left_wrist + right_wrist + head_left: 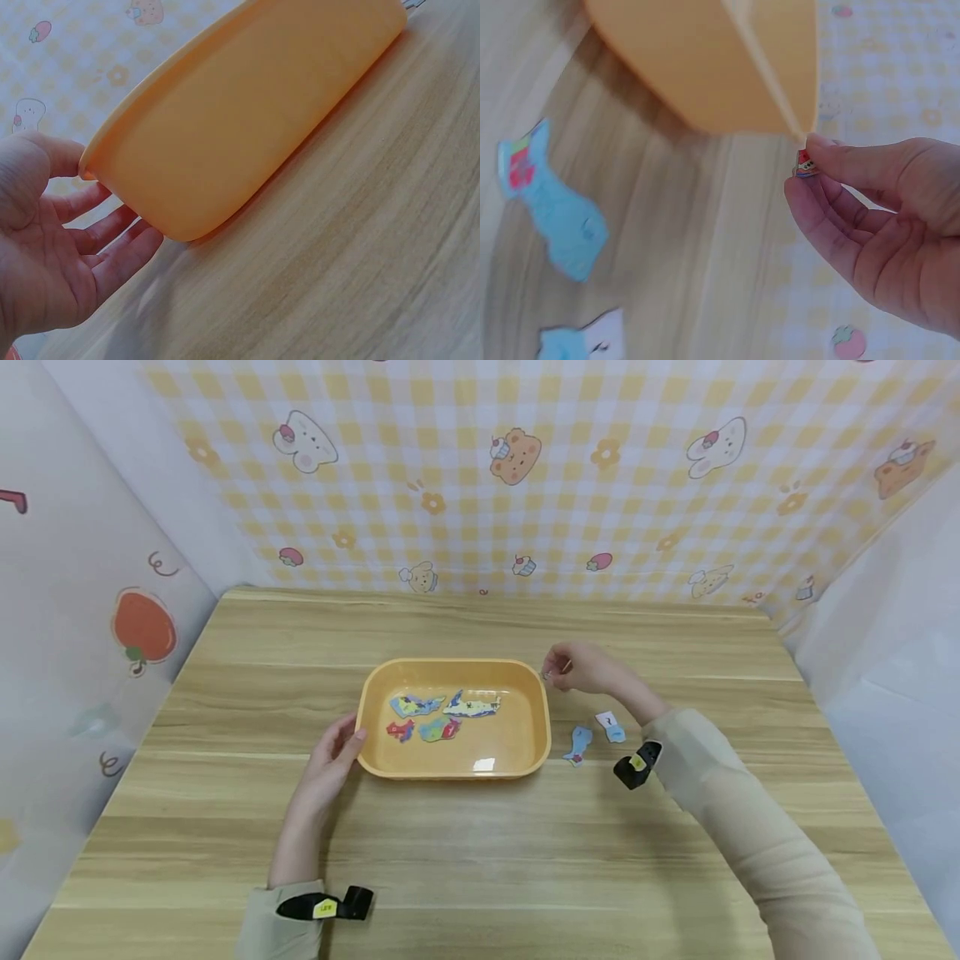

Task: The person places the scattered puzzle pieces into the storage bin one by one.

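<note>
An orange-yellow plastic tray stands on the table with several flat, colourful puzzle-like pieces inside. My left hand holds its left end, the thumb on the rim and the fingers against the outer wall, as the left wrist view shows. By the tray's far right corner, my right hand pinches a small piece with red on it between thumb and fingertips. Most of that piece is hidden by the fingers. On the table nearer me lie a light blue piece and a white-and-blue piece.
The wood-grain table runs back to a yellow checked cloth wall with cartoon prints. A pale printed sheet hangs on the left, and another white sheet on the right.
</note>
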Demonstrator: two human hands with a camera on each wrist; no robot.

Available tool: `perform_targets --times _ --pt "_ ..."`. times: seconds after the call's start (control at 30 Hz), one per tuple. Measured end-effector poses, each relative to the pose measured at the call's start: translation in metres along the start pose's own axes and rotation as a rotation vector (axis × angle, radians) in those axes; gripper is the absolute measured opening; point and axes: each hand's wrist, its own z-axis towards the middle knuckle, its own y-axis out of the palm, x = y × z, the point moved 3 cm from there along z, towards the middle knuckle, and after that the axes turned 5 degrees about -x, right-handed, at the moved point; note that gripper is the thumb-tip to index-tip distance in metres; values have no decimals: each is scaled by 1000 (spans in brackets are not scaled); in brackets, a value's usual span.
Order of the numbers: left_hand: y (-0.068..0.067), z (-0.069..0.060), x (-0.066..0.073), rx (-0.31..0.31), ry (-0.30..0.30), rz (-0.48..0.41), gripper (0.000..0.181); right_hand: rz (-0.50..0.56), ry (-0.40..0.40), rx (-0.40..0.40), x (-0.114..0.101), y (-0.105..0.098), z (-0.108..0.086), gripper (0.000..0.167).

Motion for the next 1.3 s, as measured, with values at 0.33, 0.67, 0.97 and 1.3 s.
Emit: perform_targets --times 0.33,0.67,0.97,1.3 --pt "-1 -1 1 3 5 5 52 -22 21 -11 -38 9 11 9" --pt "-1 0 2 3 8 4 51 -110 89 -74 -42 37 38 11" --pt "1 -1 0 9 -9 -13 52 -314 -31 -53 -18 56 65 9" --pt "1 -1 -1 13 -8 -11 51 -285 159 -104 -46 57 38 11"
